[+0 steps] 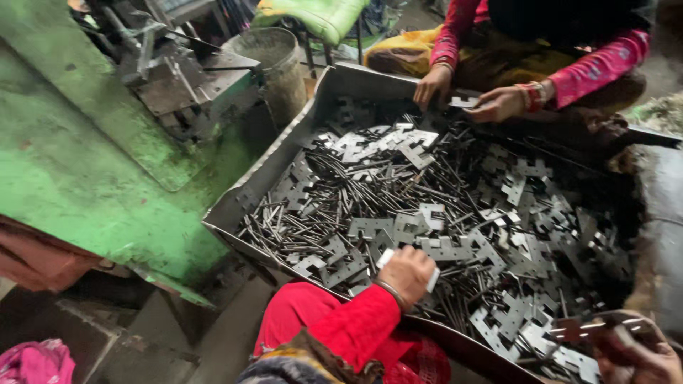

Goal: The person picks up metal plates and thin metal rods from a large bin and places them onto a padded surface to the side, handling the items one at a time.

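One green machine (85, 163) is standing at left. The left hand (407, 274) is closing its fingers on one pale flat piece (432, 279) over the tray (249, 192) of countless hinge plates (441, 249) and pins. The right hand (633, 352), blurred, is perhaps pinching several plates (597, 328). Across the tray, a co-worker's two hands (498, 104) are holding one plate

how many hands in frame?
4. The wearer's left hand over the tray's near edge, right hand at bottom right holding metal plates; a co-worker's two hands at the tray's far side.
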